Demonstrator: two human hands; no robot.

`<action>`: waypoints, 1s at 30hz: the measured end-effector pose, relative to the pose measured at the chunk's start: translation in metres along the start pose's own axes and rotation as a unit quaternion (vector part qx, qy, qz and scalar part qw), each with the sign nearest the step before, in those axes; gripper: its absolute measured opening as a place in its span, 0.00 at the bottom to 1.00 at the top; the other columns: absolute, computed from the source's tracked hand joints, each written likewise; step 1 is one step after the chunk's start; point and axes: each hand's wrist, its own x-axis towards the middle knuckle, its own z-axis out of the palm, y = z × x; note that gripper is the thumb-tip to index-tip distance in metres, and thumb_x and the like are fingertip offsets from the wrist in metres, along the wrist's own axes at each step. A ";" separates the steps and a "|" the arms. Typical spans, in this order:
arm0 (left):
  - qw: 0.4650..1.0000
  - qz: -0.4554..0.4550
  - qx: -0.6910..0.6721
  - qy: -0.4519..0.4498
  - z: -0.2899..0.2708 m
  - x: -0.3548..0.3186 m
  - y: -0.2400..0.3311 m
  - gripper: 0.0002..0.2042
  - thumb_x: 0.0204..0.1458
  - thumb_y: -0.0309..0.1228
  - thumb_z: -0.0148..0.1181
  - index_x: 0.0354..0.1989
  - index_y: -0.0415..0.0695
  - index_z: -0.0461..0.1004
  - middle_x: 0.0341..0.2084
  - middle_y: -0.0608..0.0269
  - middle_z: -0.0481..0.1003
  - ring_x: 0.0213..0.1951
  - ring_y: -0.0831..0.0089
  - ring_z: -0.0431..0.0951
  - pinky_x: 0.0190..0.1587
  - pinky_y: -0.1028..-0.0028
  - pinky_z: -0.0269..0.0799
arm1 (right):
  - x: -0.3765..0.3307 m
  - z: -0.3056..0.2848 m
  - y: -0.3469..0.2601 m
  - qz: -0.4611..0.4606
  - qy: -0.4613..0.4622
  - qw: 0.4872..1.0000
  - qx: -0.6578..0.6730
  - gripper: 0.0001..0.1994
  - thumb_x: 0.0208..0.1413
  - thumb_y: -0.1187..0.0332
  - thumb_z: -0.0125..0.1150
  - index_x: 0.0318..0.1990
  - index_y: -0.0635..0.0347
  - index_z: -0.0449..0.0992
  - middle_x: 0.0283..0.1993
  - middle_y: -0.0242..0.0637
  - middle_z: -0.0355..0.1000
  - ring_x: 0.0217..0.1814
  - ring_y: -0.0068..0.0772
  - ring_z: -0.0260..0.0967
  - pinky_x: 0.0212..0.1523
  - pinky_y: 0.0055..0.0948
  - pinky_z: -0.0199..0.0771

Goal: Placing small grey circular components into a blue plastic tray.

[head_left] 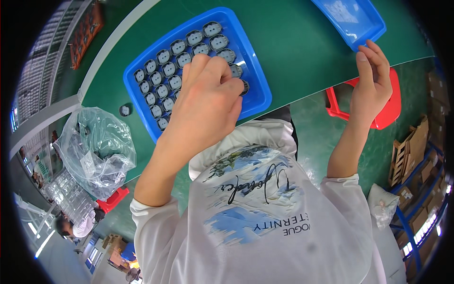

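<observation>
My left hand (208,97) is over a blue tray (259,90) on the green table, its fingers curled down among the parts inside. Whatever its fingertips pinch is hidden under the hand. Rows of small round grey parts with dark rims (194,38) fill much of that tray. My right hand (373,85) is raised at the table's front edge, fingers loosely bent and thumb apart, with nothing seen in it. Its fingertips are close to the corner of a second blue tray (352,21); I cannot tell whether they touch.
One loose grey part (125,110) lies left of the filled tray. Beside it a clear plastic bag (97,151) hangs over the table's edge. A red stool (392,102) stands below my right hand. Another person (80,225) sits far off at the lower left.
</observation>
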 end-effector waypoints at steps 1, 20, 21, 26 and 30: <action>1.000 -0.001 0.000 0.001 0.000 0.000 -0.001 0.07 0.40 0.21 0.70 0.29 0.40 0.79 0.35 0.60 0.69 0.43 0.58 0.68 0.48 0.62 0.66 | 0.000 0.001 0.000 -0.003 0.001 1.000 -0.009 0.07 0.58 0.71 0.68 0.43 0.60 0.84 0.59 0.37 0.74 0.60 0.29 0.69 0.56 0.28 0.70; 0.929 -0.256 -0.001 0.267 -0.012 -0.123 -0.037 0.26 0.38 0.30 0.77 0.50 0.46 0.77 0.61 0.53 0.70 0.61 0.53 0.66 0.63 0.58 0.62 | -0.058 0.062 -0.071 -0.236 -0.378 0.878 -0.175 0.12 0.44 0.71 0.73 0.37 0.60 0.80 0.74 0.44 0.60 0.74 0.55 0.51 0.71 0.49 0.54; 0.927 -0.255 -0.018 0.276 -0.009 -0.125 -0.038 0.28 0.38 0.30 0.77 0.52 0.46 0.76 0.62 0.52 0.69 0.62 0.53 0.66 0.63 0.57 0.62 | -0.057 0.062 -0.073 -0.234 -0.382 0.876 -0.175 0.12 0.44 0.71 0.74 0.37 0.60 0.79 0.74 0.44 0.59 0.76 0.56 0.49 0.71 0.50 0.54; 0.918 -0.256 -0.097 0.288 -0.003 -0.132 -0.041 0.33 0.38 0.32 0.77 0.57 0.44 0.73 0.64 0.49 0.67 0.64 0.52 0.64 0.66 0.56 0.59 | -0.057 0.067 -0.075 -0.235 -0.388 0.871 -0.187 0.12 0.44 0.72 0.74 0.37 0.60 0.79 0.74 0.43 0.59 0.77 0.56 0.48 0.71 0.50 0.54; 0.911 -0.250 -0.140 0.296 0.000 -0.137 -0.045 0.39 0.39 0.33 0.77 0.63 0.42 0.67 0.66 0.46 0.64 0.67 0.50 0.62 0.68 0.55 0.57 | -0.061 0.068 -0.076 -0.221 -0.388 0.874 -0.192 0.13 0.44 0.71 0.74 0.39 0.58 0.79 0.74 0.44 0.59 0.76 0.56 0.48 0.71 0.50 0.54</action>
